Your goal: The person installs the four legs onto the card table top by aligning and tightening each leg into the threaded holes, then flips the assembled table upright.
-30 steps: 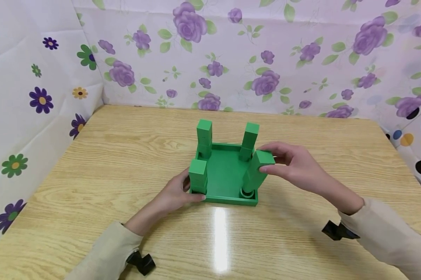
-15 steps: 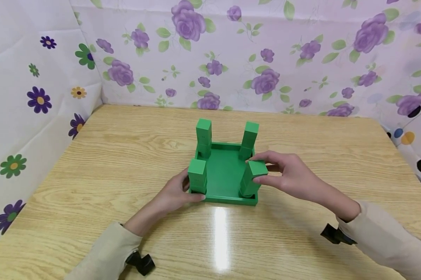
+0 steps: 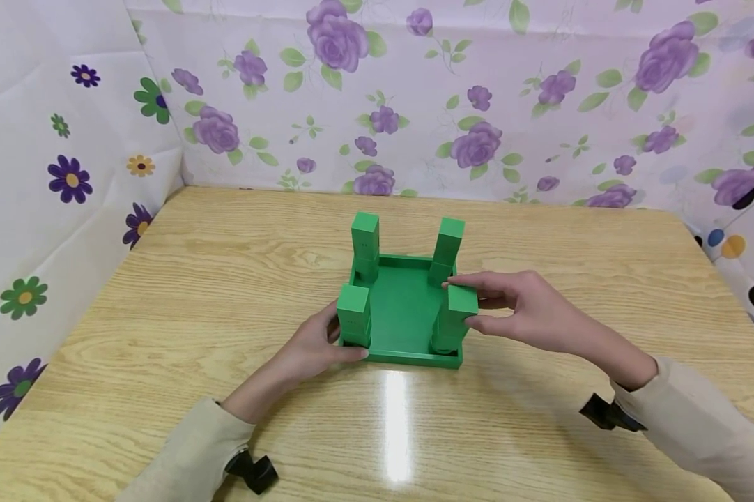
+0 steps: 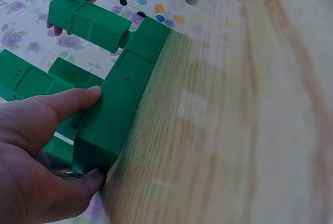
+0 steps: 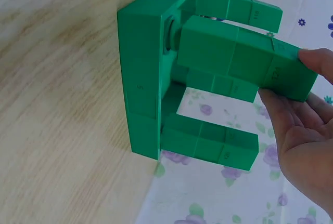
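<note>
Table [image 3: 540, 230]: light wood grain surface, enclosed at the rear and sides by floral-print sheets [image 3: 414, 90]; carries the green assembly near its centre.
Tray [image 3: 405, 314]: green, rectangular, low-rimmed, lying flat on the table; one square post stands at each of its four corners.
Right hand [image 3: 527, 310]: positioned at the right side of the tray; grip closed on the top of the near-right post, thumb on the near face and fingers across the far face.
Left hand [image 3: 314, 348]: resting on the table at the near-left corner of the tray; grip narrow, thumb along the front rim and fingers against the left wall, clamping the tray.
Near-right post [image 3: 455, 317]: green, square section, close to upright, lower end at the round socket in the tray corner; seating depth cannot be determined.
Near-left post [image 3: 354, 316]: upright, just beside the left hand.
Far-left post [image 3: 366, 244]: upright.
Far-right post [image 3: 446, 249]: upright, just behind the right fingertips.
</note>
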Demonstrator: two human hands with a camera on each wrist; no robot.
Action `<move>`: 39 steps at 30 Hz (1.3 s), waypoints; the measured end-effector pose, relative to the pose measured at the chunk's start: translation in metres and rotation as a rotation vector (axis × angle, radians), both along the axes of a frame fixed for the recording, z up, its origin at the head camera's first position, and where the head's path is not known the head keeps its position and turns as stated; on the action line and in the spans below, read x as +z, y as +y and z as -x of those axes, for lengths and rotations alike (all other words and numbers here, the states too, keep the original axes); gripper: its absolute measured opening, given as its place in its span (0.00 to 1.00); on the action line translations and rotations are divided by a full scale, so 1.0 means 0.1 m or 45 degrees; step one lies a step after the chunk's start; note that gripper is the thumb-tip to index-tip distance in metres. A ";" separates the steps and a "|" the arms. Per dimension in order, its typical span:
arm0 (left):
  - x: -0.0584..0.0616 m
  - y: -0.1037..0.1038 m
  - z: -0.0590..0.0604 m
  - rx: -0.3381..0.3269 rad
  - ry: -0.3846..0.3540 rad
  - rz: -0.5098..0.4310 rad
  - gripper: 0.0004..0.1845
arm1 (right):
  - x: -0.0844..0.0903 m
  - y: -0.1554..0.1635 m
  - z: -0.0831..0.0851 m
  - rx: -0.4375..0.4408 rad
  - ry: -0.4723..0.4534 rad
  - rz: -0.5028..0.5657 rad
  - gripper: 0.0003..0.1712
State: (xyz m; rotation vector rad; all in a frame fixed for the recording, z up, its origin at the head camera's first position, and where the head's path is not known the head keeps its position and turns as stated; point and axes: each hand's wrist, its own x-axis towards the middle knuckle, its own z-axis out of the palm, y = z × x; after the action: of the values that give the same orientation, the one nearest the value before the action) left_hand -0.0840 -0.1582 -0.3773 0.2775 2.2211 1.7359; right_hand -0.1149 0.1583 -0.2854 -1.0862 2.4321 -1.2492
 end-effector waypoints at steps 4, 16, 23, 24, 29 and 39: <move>0.00 0.00 -0.01 0.011 -0.013 0.008 0.47 | -0.01 0.00 0.01 0.005 0.035 -0.028 0.29; -0.02 0.00 -0.01 0.005 -0.010 -0.010 0.47 | -0.17 -0.12 -0.03 -0.196 0.013 0.064 0.28; 0.00 0.00 0.00 0.008 -0.013 0.006 0.47 | -0.23 -0.23 -0.07 -0.309 0.115 0.114 0.26; 0.00 0.00 0.00 0.010 -0.017 0.007 0.47 | -0.24 -0.24 -0.07 -0.315 0.137 0.122 0.26; 0.01 0.01 0.00 0.013 -0.028 -0.005 0.48 | -0.25 -0.26 -0.09 -0.349 0.250 0.125 0.26; 0.00 0.01 0.00 0.019 -0.033 0.005 0.48 | -0.22 -0.28 -0.09 -0.399 0.225 0.030 0.24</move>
State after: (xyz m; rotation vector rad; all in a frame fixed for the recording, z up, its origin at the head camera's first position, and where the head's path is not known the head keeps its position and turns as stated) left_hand -0.0842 -0.1576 -0.3770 0.2369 2.2135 1.7328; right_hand -0.1057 0.1308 -0.3076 -0.8778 2.8138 -1.3211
